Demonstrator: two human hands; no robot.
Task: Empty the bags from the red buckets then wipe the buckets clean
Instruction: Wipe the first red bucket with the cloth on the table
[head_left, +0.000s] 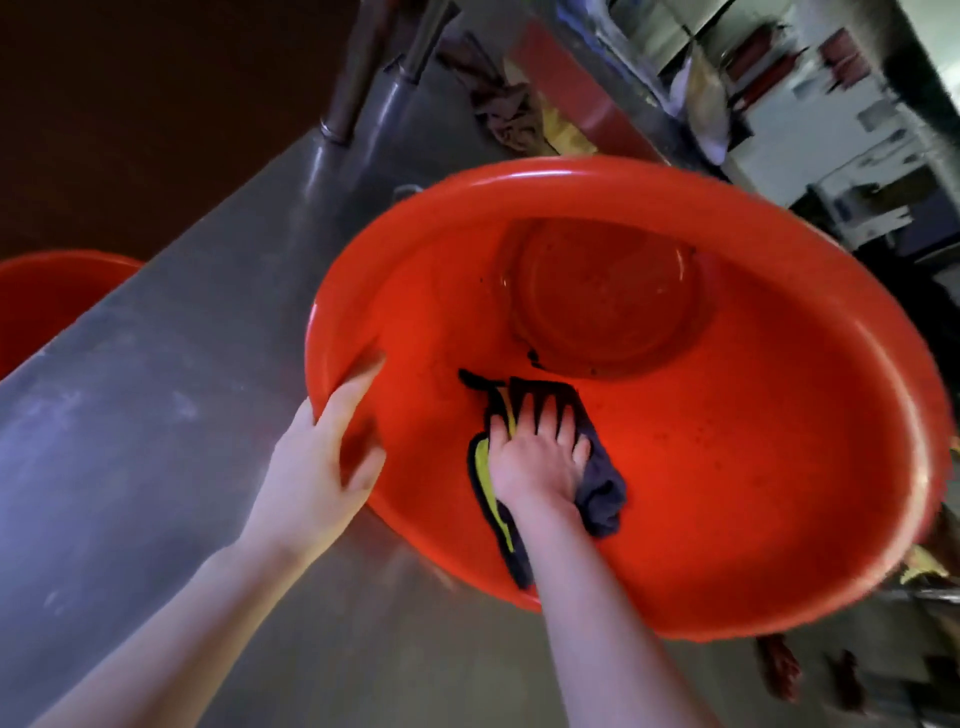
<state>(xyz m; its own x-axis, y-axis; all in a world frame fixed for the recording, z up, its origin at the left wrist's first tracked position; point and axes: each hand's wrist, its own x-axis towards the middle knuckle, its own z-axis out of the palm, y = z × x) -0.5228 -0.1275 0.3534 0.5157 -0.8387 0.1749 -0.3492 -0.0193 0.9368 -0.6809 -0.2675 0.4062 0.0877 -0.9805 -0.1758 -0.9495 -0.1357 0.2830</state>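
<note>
Head view: we look down on a long steel counter (156, 415) running from lower left up to the far right. On it sits the big red bucket (779, 467), tipped so that its open mouth faces us and its round base (602, 296) points away and upward. The oval of its rim stretches from left to lower right. A second red bucket (47, 301) shows only in part at the left edge, below the counter. Inside the big bucket, on the near wall, lies a dark cloth (597, 488) with yellow-green trim. Our left hand (322, 457) grips the near-left rim, thumb over the lip, fingers curled round the wall. Our right hand (530, 457) holds nothing in a grasp; its spread, straight fingers press the cloth flat against the plastic.
</note>
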